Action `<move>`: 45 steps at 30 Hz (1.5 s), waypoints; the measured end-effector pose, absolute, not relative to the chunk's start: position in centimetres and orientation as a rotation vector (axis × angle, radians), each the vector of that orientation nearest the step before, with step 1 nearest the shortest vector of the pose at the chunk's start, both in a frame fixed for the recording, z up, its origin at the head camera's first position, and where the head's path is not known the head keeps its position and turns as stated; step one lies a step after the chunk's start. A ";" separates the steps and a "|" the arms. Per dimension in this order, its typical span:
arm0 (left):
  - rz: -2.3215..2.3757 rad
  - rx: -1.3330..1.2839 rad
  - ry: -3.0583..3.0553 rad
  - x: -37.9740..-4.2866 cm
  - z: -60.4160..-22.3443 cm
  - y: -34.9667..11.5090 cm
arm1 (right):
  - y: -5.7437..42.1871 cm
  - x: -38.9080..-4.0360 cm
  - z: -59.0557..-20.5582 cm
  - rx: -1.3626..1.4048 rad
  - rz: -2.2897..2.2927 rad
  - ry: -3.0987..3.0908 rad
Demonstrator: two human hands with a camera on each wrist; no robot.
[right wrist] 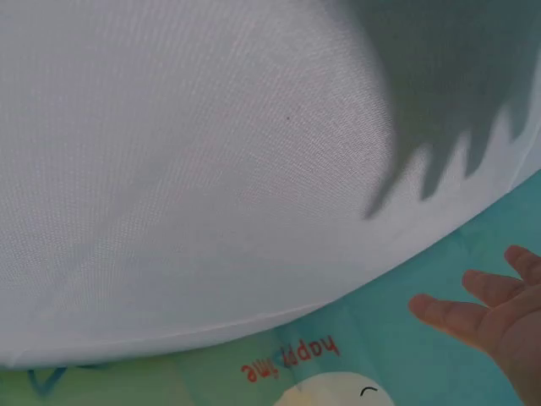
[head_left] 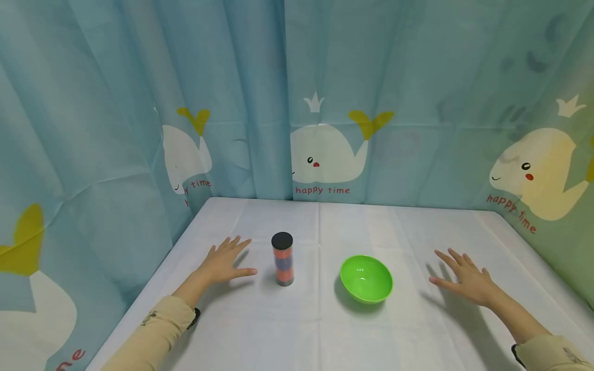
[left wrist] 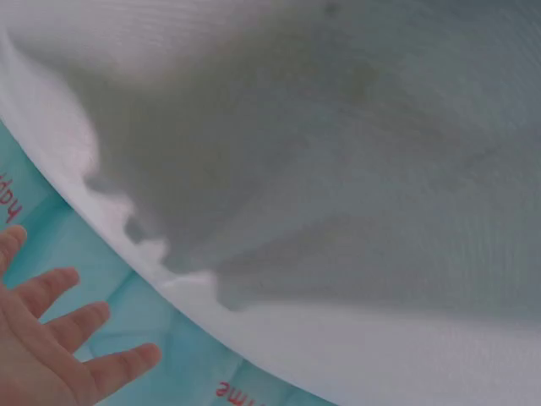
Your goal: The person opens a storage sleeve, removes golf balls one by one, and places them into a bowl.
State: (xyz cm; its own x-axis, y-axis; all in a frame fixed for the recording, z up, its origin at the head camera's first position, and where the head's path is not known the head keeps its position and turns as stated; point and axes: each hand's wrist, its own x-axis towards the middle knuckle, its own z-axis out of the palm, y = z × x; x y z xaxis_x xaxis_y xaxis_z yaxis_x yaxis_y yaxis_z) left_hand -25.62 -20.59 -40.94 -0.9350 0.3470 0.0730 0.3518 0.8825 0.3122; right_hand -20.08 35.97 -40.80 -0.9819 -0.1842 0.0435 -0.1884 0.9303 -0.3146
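Note:
In the head view a clear cylinder with a black lid (head_left: 284,260) stands upright on the table, showing red and dark bands inside. To its right sits a bright green bowl (head_left: 366,279); its inside shows nothing. My left hand (head_left: 225,263) is spread left of the cylinder, apart from it and holding nothing. My right hand (head_left: 468,281) is spread right of the bowl, also apart and holding nothing. Spread fingers of the left hand (left wrist: 63,334) show in the left wrist view, and those of the right hand (right wrist: 494,317) in the right wrist view.
A white cloth covers the table (head_left: 260,330). Blue-green curtains (head_left: 260,77) with whale prints hang behind it and along both sides. Both hands cast shadows on the cloth.

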 end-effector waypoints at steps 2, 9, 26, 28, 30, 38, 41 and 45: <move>-0.471 -0.578 -3.031 -25.7 -40.9 -20.5 | 35.9 -20.2 -40.8 0.309 0.466 -3.061; -0.329 -0.640 -3.014 -25.9 -40.4 -20.1 | 36.2 -20.7 -40.8 0.382 0.395 -3.021; -0.284 -0.681 -3.005 -26.4 -40.5 -19.7 | 35.7 -21.0 -40.6 0.370 0.425 -3.008; -0.290 -0.684 -3.006 -26.4 -40.5 -19.7 | 35.5 -21.0 -40.5 0.374 0.421 -3.005; -0.300 -0.682 -3.010 -26.5 -40.5 -19.6 | 35.3 -21.1 -40.4 0.376 0.423 -2.998; -0.342 -0.667 -3.017 -26.5 -40.5 -19.4 | 34.1 -21.0 -40.1 0.372 0.410 -2.975; -0.355 -0.670 -3.017 -26.6 -40.4 -19.4 | 33.7 -21.0 -39.9 0.359 0.399 -2.961; -0.376 -0.678 -3.021 -26.7 -40.1 -19.3 | 33.1 -20.9 -39.7 0.350 0.409 -2.929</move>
